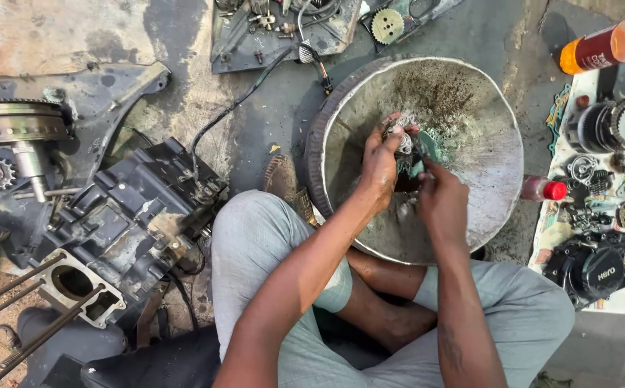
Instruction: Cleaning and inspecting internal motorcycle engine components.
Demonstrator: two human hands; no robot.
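Down over the wide metal basin (485, 154), the left hand (378, 167) has its grip clamped on a small metal part (403, 136), fingers curled round it. Just beside, the right hand (442, 205) pinches a green brush (422, 151) against that part. Well left of both grips sits an engine block (122, 223) on the ground

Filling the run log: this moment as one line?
left hand: holds small metal part | right hand: scrubs it | over metal basin | engine block beside
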